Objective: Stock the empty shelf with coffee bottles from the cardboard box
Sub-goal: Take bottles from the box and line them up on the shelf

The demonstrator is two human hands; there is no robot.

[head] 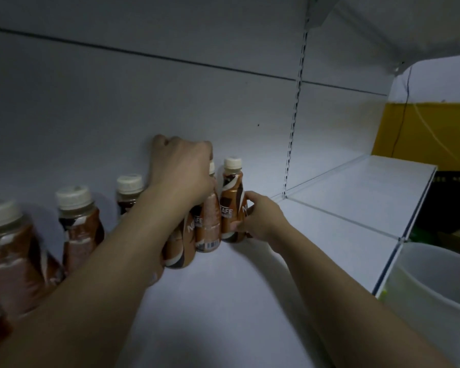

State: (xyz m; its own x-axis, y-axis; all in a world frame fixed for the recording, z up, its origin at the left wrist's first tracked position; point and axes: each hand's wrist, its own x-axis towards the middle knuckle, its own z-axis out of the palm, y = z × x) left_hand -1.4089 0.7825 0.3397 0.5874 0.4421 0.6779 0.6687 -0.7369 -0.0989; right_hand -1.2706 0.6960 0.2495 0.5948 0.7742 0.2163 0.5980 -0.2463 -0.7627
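Observation:
Brown coffee bottles with cream caps stand in a row along the back of the white shelf [223, 301]. My left hand [182, 171] is closed over the tops of two bottles [207, 227] in the middle of the row, hiding their caps. My right hand [260, 219] grips the lower body of the rightmost bottle [231, 205], which stands upright at the back wall. Three more bottles stand to the left: one far left [14, 261], one beside it [80, 229], and one [129, 192] partly hidden behind my left forearm. The cardboard box is out of view.
A slotted upright rail [294, 115] divides the back panel. Right of it lies another bare white shelf section [361, 192]. A pale plastic bucket [436, 288] stands below at the right edge. A yellow surface [422, 134] shows beyond the shelving.

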